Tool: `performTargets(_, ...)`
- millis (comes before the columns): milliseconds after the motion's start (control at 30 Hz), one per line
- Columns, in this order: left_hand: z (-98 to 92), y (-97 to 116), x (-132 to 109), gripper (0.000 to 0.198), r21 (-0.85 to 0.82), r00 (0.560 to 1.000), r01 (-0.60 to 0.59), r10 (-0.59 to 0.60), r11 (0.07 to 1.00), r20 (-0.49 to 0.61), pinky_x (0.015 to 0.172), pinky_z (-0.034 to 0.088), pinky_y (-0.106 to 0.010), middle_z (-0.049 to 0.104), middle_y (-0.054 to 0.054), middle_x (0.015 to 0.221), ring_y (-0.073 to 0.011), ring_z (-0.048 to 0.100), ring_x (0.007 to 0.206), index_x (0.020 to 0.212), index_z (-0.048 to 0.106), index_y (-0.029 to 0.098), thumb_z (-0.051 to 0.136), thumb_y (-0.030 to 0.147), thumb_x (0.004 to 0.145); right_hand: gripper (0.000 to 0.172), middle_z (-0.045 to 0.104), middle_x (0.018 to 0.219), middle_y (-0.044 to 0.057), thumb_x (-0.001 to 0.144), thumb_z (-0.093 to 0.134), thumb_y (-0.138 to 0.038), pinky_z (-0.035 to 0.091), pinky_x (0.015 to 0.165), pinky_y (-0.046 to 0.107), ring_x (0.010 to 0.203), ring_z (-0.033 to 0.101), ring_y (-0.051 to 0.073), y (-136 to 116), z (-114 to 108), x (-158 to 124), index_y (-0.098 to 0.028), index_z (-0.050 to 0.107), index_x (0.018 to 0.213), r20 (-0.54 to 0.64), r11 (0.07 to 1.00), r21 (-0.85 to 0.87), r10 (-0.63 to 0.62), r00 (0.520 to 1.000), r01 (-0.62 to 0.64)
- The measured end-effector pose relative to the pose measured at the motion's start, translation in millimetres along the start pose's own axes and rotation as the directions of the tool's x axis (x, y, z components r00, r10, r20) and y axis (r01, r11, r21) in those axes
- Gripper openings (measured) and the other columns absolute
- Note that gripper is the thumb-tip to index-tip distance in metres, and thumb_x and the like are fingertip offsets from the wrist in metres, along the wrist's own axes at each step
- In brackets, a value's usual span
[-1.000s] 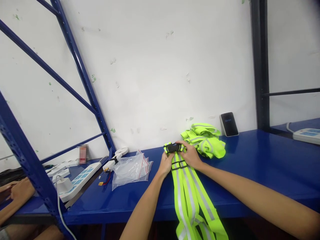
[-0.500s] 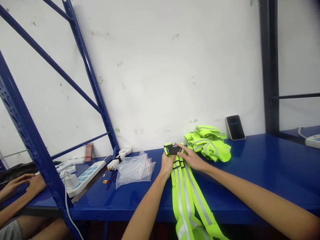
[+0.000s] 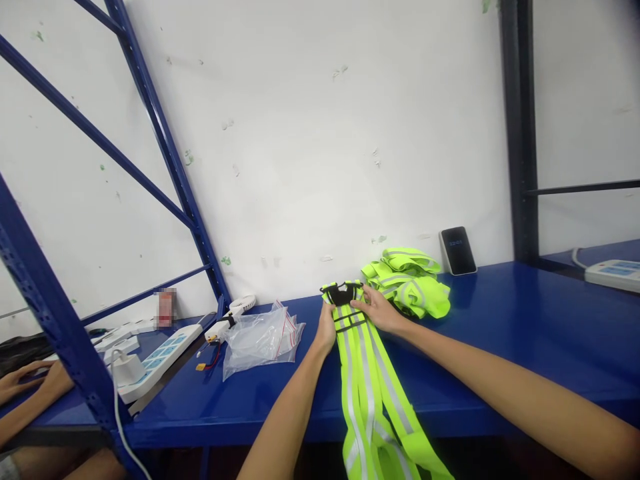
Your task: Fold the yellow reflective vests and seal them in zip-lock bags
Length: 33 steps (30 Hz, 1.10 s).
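Observation:
A neon yellow-green reflective strap vest (image 3: 369,373) with silver stripes lies over the front edge of the blue table, its lower straps hanging down. At its far end is a black plastic buckle (image 3: 342,295), with black strap sliders (image 3: 350,323) just below. My left hand (image 3: 326,327) grips the left side of the buckle end, thumb on top. My right hand (image 3: 376,310) pinches the right side of the same end, its thumb over the strap. The fingers under the straps are partly hidden. Behind my right hand sits a bundle of similar neon straps (image 3: 410,283).
Clear zip bags (image 3: 263,339) lie left of my hands, beside a small white fan (image 3: 243,305) and a wired connector (image 3: 203,367). A power strip (image 3: 163,367) and blue shelf post (image 3: 65,320) stand further left, near another person's hands (image 3: 35,387). A phone-like device (image 3: 457,251) leans on the wall.
The view has shifted slightly, moving the scene left. My right fingers have moved off the buckle's top to its right side, and the buckle end now lies flatter and more spread between both hands.

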<state>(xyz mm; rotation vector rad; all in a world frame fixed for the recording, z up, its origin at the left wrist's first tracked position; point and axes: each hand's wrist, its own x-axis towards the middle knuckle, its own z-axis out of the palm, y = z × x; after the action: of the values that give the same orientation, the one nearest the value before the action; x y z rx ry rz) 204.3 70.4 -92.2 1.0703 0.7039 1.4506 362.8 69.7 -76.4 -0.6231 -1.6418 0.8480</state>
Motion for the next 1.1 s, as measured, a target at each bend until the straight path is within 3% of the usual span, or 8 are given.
performTargets(133,8.5,6.6,-4.3,0.043,-0.071,0.999,0.026,-0.025,0.997,0.020,0.089,0.049,-0.038,0.072,-0.009,0.101,-0.0281,0.065,0.102,0.107,0.064,0.015,0.058,0.047,0.078,0.052,0.062,0.123,0.008,0.081,0.063,-0.042,0.038,0.106,0.046,0.124,0.050,0.029,1.0,4.1,-1.8,-0.024,0.053,0.129,-0.058,0.995,-0.088,-0.056,0.997,0.051)
performTargets(267,15.4,16.5,-9.9,0.054,-0.128,0.995,0.078,-0.070,0.989,0.066,0.087,0.050,-0.037,0.071,-0.009,0.103,-0.0277,0.067,0.098,0.113,0.063,0.018,0.054,0.060,0.081,0.050,0.064,0.120,0.005,0.081,0.063,-0.039,0.035,0.108,0.045,0.123,0.051,0.026,-5.8,5.1,-0.4,-0.024,0.054,0.128,0.038,0.997,0.011,-0.083,0.996,0.083)
performTargets(400,17.2,22.6,-12.6,0.046,-0.102,0.975,0.220,-0.219,0.970,0.024,0.080,0.053,-0.037,0.073,-0.011,0.096,-0.0278,0.070,0.089,0.111,0.063,0.013,0.056,0.049,0.082,0.043,0.070,0.108,0.005,0.077,0.066,-0.038,0.047,0.096,0.044,0.109,0.061,0.027,-11.6,5.1,0.1,-0.023,0.060,0.117,0.095,0.966,0.240,0.077,0.992,-0.097)
performTargets(567,19.8,30.4,-17.8,0.056,-0.124,0.975,0.192,-0.174,0.974,0.140,0.078,0.054,-0.038,0.073,-0.012,0.093,-0.0286,0.070,0.087,0.108,0.064,0.013,0.052,0.060,0.079,0.039,0.073,0.098,0.004,0.071,0.071,-0.033,0.053,0.085,0.042,0.091,0.068,0.027,-14.8,7.2,-2.4,-0.021,0.065,0.108,0.085,0.904,0.346,0.236,0.968,-0.251)
performTargets(700,16.5,33.9,-18.3,0.055,-0.076,0.964,0.242,-0.231,0.967,0.130,0.078,0.054,-0.038,0.072,-0.013,0.091,-0.0289,0.069,0.086,0.102,0.065,0.011,0.054,0.058,0.074,0.038,0.074,0.098,0.005,0.072,0.066,-0.028,0.053,0.086,0.043,0.091,0.069,0.027,-17.4,4.8,-3.4,-0.021,0.065,0.109,0.128,0.877,0.368,0.282,0.951,-0.309)
performTargets(867,7.0,29.8,-7.2,0.053,-0.120,0.997,0.075,-0.076,0.990,-0.002,0.080,0.053,-0.037,0.071,-0.005,0.093,-0.0256,0.068,0.088,0.115,0.058,0.016,0.063,0.038,0.067,0.045,0.071,0.109,0.008,0.081,0.050,-0.029,0.052,0.090,0.044,0.096,0.068,0.025,-23.7,-7.4,-1.8,-0.019,0.059,0.124,0.319,0.813,0.433,0.265,0.910,-0.389)
performTargets(1000,3.5,25.9,-0.3,0.074,-0.079,0.999,-0.034,0.035,0.996,0.015,0.084,0.052,-0.036,0.071,-0.005,0.094,-0.0254,0.068,0.091,0.126,0.052,0.015,0.076,0.023,0.056,0.062,0.070,0.111,0.006,0.078,0.061,-0.027,0.055,0.086,0.042,0.092,0.070,0.023,-18.2,-11.7,1.5,-0.025,0.042,0.138,0.145,0.816,0.459,0.321,0.936,-0.350)
performTargets(1100,1.6,24.3,-2.6,0.070,-0.026,0.994,-0.070,0.072,0.997,0.081,0.084,0.052,-0.037,0.070,-0.009,0.103,-0.0255,0.068,0.092,0.124,0.055,0.015,0.079,0.023,0.059,0.052,0.072,0.105,0.010,0.078,0.066,-0.028,0.056,0.084,0.041,0.088,0.070,0.024,-8.9,-11.1,1.6,-0.019,0.053,0.127,0.101,0.830,0.429,0.348,0.932,-0.356)
